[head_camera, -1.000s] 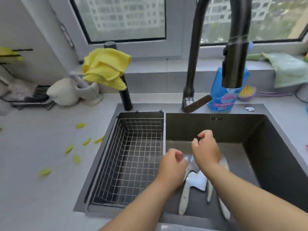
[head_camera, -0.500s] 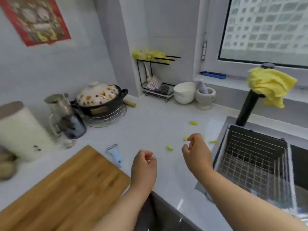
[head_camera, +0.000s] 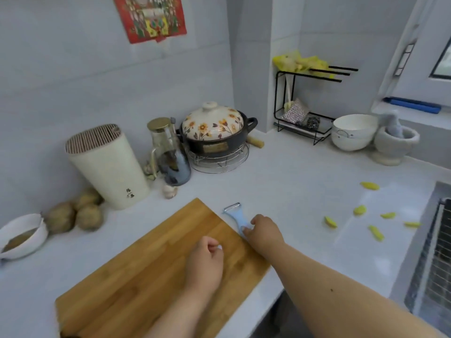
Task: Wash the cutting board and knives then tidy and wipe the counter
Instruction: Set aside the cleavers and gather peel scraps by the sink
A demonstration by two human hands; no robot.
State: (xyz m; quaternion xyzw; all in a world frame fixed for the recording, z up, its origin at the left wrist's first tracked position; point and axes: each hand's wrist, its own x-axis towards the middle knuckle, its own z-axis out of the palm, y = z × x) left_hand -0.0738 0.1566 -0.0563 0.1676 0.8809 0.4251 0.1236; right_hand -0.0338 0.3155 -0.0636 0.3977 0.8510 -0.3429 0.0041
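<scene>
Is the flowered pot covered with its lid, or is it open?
Covered. The flowered lid sits level on the dark pot, closing its whole top.

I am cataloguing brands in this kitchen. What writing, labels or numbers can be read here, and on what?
Knife block: small dark characters near its base, too blurred to read.
Red wall poster: print too blurred to read.
Clay pot: a tan label, no legible text.
Nothing else shows writing.

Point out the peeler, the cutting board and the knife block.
peeler (head_camera: 234,214): head view, on the pale blue neck just below the metal blade.
cutting board (head_camera: 146,272): head view, on the bare wood left of the hands.
knife block (head_camera: 107,167): head view, on the cream front of its body.
</scene>
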